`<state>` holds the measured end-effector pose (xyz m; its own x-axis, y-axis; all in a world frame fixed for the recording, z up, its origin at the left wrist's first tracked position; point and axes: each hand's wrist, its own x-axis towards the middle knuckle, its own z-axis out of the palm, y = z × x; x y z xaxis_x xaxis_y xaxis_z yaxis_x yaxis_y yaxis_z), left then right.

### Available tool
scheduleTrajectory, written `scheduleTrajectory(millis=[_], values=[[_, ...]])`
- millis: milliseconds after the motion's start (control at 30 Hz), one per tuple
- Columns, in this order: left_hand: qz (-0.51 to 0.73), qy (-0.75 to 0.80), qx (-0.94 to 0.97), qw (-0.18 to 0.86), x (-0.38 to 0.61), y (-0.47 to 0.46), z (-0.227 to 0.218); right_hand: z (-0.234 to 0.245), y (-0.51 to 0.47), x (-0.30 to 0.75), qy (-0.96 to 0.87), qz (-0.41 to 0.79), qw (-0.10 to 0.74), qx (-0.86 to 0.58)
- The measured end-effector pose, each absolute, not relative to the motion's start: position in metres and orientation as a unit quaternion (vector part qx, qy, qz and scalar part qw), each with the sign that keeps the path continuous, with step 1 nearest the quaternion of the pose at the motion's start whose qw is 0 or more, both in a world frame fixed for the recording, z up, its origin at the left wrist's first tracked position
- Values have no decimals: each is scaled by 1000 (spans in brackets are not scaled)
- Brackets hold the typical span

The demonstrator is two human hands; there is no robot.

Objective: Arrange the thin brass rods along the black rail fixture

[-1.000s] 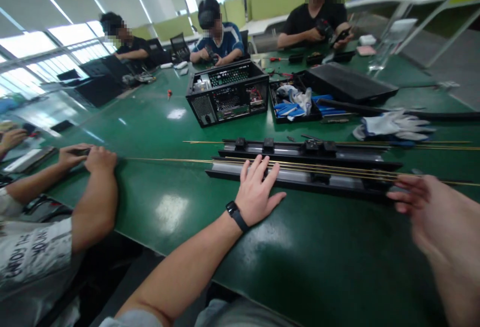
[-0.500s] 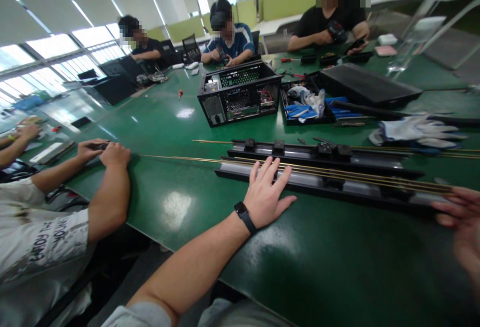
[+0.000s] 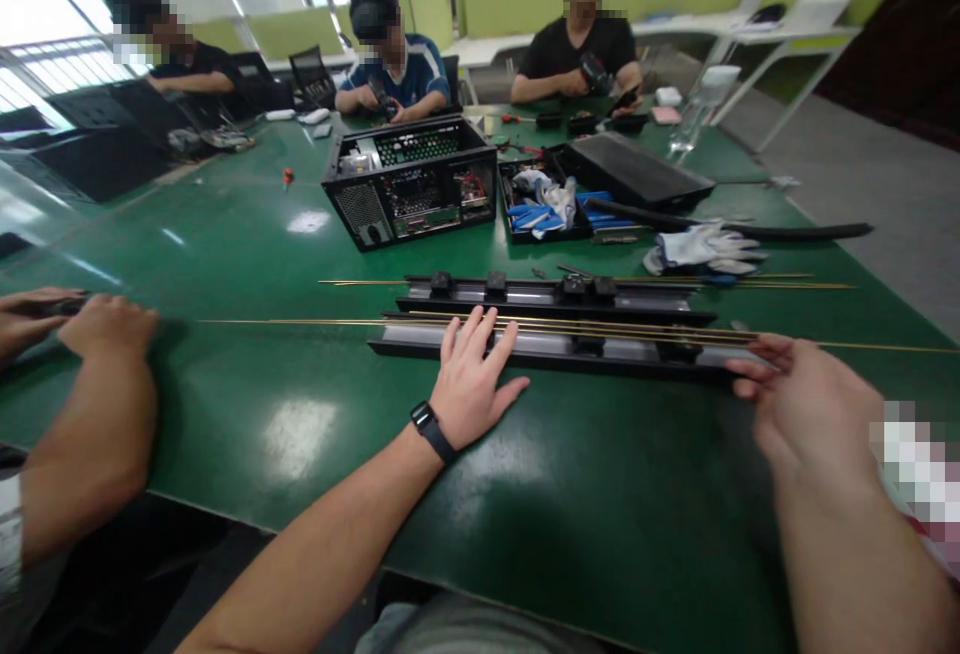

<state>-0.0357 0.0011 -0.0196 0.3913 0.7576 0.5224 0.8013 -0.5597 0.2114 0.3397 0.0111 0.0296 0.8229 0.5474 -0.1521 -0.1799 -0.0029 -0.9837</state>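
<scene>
Two long black rails lie side by side across the green table (image 3: 315, 434). My left hand (image 3: 471, 382), with a black watch at the wrist, lies flat and open with its fingers on the near rail (image 3: 570, 352) and on the thin brass rods (image 3: 315, 322) along it. My right hand (image 3: 806, 399) is at the near rail's right end, fingertips at the rail and rods; whether it grips them is hidden. The far rail (image 3: 555, 294) carries several small black blocks.
An open black computer case (image 3: 411, 179) stands behind the rails, beside a black tray of blue and white items (image 3: 544, 204), a flat black panel (image 3: 634, 169) and white gloves (image 3: 705, 249). A neighbour's forearms (image 3: 90, 374) rest at left. Three people sit at the far side.
The view has swung to the right. My right hand has come in to the right end of the near rail. My left hand stays flat on the rail.
</scene>
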Motion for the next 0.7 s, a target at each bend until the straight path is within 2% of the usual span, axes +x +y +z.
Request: scheduleTrajectory(millis=[167,367,567,700], values=[[-296,-473,-829,35,-36,1,-21,33,6,321,-212,298,659,-657],[-297,-477,-826,36,-36,1,-21,36,7,330,-152,249,682,-671],[-293,-477,-828,32,-37,1,-20,32,5,324,-213,295,665,-652],[-299,-475,-827,33,-36,1,-21,33,8,334,-154,250,694,-657]])
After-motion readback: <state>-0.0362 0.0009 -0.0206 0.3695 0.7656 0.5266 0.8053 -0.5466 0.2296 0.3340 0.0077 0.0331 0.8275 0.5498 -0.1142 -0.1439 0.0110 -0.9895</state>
